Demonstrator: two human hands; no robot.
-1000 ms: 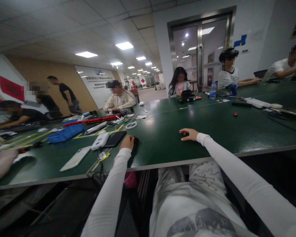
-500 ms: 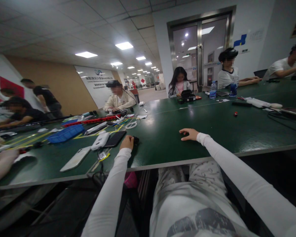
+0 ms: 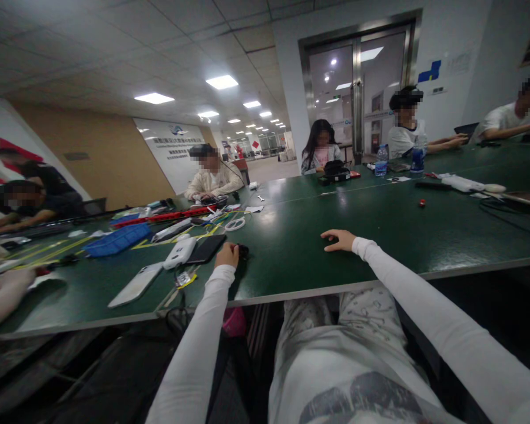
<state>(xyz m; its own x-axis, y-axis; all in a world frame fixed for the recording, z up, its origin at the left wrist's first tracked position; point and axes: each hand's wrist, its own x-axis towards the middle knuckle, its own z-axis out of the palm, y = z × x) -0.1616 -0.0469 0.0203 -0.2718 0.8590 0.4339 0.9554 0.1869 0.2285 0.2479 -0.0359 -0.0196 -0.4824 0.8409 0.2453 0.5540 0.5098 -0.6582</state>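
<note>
My left hand (image 3: 227, 255) rests on the green table with its fingers curled against a small black object (image 3: 244, 252), whose kind I cannot make out. Part of that object is hidden by the fingers. Close to this hand on the left lie a dark flat tablet-like thing (image 3: 207, 249), a white power-bank-like device (image 3: 181, 253) and a white phone (image 3: 136, 285). Out to the right, my right hand (image 3: 339, 240) lies on the tabletop, thumb and fingers apart, with nothing in it. White sleeves cover both forearms.
A blue tray (image 3: 118, 239), a coil of white cable (image 3: 235, 224) and a red strip (image 3: 163, 216) lie to the left. Bottles (image 3: 381, 161), a red cap-like piece (image 3: 421, 203) and a white tool (image 3: 466, 184) are to the right. Several people sit around the table (image 3: 291, 274).
Both my hands stay where they were. At the far left, a standing person in black has bent down and leftward. Across the table, a person's hands have shifted slightly.
</note>
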